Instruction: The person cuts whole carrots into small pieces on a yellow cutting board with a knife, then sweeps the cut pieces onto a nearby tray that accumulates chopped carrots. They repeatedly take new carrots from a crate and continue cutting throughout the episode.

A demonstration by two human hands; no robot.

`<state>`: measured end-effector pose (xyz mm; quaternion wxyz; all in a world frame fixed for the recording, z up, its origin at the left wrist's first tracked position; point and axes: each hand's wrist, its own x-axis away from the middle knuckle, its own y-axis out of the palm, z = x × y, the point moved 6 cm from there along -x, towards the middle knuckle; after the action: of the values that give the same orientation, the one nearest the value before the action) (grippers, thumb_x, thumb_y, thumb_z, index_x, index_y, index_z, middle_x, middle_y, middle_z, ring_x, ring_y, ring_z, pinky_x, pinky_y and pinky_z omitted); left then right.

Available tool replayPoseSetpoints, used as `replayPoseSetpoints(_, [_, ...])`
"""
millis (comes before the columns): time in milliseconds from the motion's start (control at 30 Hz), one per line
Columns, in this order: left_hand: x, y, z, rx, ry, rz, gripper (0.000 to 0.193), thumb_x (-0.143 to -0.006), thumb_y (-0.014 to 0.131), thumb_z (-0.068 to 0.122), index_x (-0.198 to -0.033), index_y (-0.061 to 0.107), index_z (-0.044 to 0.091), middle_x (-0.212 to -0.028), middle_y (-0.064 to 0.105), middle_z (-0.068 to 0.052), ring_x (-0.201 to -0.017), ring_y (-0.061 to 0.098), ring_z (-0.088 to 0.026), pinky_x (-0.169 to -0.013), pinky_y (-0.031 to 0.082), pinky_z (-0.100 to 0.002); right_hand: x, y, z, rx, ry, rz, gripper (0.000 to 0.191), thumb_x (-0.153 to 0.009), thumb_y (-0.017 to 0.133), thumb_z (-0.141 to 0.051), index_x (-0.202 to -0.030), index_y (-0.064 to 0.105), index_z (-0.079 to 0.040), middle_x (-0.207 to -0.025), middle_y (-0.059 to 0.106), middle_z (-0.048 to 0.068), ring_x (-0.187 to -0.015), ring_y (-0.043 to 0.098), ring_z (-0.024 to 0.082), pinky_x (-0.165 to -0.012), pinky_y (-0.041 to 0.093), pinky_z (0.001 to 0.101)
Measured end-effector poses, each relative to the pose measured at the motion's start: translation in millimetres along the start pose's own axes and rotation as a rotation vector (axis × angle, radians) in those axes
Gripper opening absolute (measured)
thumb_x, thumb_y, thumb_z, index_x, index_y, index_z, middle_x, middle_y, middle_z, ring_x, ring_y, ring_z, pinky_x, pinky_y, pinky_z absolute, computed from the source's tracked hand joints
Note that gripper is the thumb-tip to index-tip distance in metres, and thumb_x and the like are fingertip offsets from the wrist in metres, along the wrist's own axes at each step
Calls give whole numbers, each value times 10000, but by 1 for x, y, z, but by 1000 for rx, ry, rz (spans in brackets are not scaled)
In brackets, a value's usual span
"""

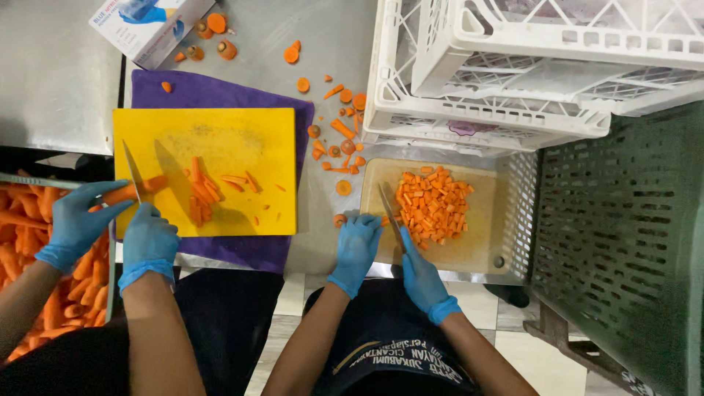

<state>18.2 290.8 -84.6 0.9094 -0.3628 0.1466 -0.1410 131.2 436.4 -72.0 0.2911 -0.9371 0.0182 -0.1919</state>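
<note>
Carrot cubes [433, 205] heaped on tan board [484, 249], on steel surface [323, 213]. Right hand [422, 275] wrapped tight around knife [389, 213], blade just beside the heap. Left hand [357, 246] curled at board's edge; cannot tell if holding anything. Nearby, co-worker's hands [147, 238] cutting on yellow board [220, 139].

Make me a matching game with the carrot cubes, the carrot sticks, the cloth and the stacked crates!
Things:
1. carrot cubes
2. carrot sticks
3. cloth
4. stacked crates

Place or colour:
A. purple
B. on the yellow board
C. white
D. on the wooden board, beside the knife in the right hand

Pairs: 1-D, 2-B, 3-A, 4-C
</note>
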Motion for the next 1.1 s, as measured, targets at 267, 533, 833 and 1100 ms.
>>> replayPoseSetpoints(267, [7, -13, 3, 84, 11, 34, 383, -854, 768, 168, -1205, 691, 36, -1151, 678, -149, -1065, 606, -354, -930, 496, -450, 25, 0, -24, 106, -76, 1, 688, -1009, 477, -190, -1627, 178, -242, -1280, 643, 288, -1015, 672, 482, -823, 542, 526])
replayPoseSetpoints(533, [12, 6, -9, 56, 32, 1, 175, -888, 718, 135, -1048, 771, 90, -1044, 718, -72, -992, 643, -309, -878, 511, -429, 25, 6, -29, 253, 7, -30, 671, -1004, 485, -205, -1606, 195, -264, -1226, 686, 222, -939, 698, 437, -760, 567, 522])
replayPoseSetpoints(833, [-29, -156, -112, -788, 122, -345, 155, -901, 651, 161, -939, 790, 103, -967, 745, -63, -1037, 648, -273, -969, 461, -400, -10, 16, -8, 93, -58, -46, 628, -1044, 447, -222, -1641, 255, -224, -1150, 667, 309, -1000, 667, 481, -888, 521, 535])
replayPoseSetpoints(1100, [1, -271, -215, -1349, 94, -645, 238, -889, 582, 196, -800, 802, 184, -838, 773, -20, -982, 681, -197, -1059, 396, -367, 4, -1, -8, 130, 60, 56, 675, -1011, 423, -266, -1653, 213, -281, -1207, 651, 327, -992, 656, 525, -852, 511, 546])
